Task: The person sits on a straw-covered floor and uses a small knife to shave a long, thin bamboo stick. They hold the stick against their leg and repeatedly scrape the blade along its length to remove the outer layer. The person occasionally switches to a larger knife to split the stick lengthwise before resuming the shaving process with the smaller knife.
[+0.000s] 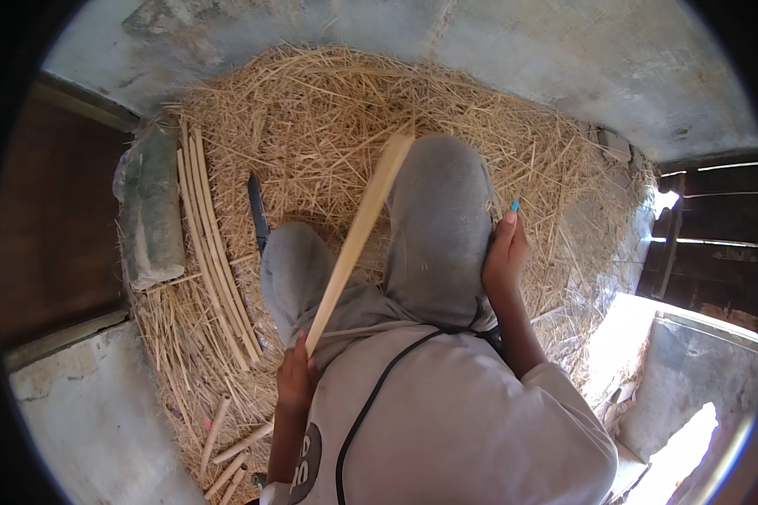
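Observation:
My left hand (pixel 296 374) is closed round the lower end of a long, flat, pale wooden slat (pixel 355 240). The slat slants up and away across my lap, its far end beside my raised right knee. Against the outer side of that knee rests my right hand (pixel 505 252), closed, with the small bright blue tip of a slim object (pixel 515 205) poking out past the thumb. The rest of that object is hidden in the fingers. On the straw just beyond my left knee lies a dark knife-like blade (pixel 258 206), its near end hidden by the knee.
Straw (pixel 312 109) covers the floor. Several long peeled poles (pixel 215 244) lie at the left beside a dark green, wrapped-looking cylinder (pixel 153 210). Short stick pieces (pixel 242 444) are at the lower left. A plastered wall (pixel 514 50) stands ahead, and dark boards (pixel 716 227) at the right.

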